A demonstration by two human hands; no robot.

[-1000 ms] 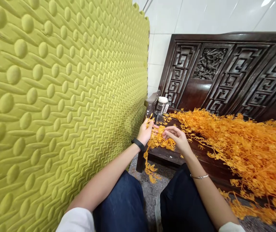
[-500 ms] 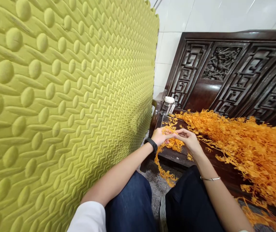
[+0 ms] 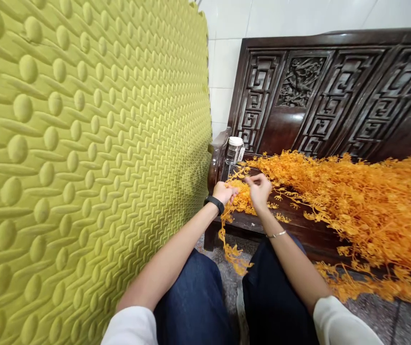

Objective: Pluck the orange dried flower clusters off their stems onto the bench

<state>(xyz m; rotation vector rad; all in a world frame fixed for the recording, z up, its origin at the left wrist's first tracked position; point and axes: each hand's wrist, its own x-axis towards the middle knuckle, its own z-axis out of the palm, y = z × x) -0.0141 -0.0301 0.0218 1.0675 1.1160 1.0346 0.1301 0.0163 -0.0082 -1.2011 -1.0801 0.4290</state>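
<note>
My left hand (image 3: 225,192), with a black band at its wrist, is closed on an orange plastic flower strand (image 3: 231,251). The strand's loose end hangs below the hand, past the bench's front edge. A little to the right and apart from it, my right hand (image 3: 260,191) has its fingers curled in a pinch; what they hold, if anything, is hidden. Under and between the hands lies a small heap of orange strands (image 3: 243,203). A much larger pile of orange strands (image 3: 378,206) spreads along the bench to the right.
A clear jar with a white lid (image 3: 234,149) stands by the armrest of the dark carved wooden bench (image 3: 284,136). A yellow-green textured foam mat (image 3: 100,143) rises upright close on the left. Some orange strands overhang the bench front at right.
My hands, close together before, are now apart, the right one raised with its fingers curled. The view has shifted, showing more of the bench on the right.
</note>
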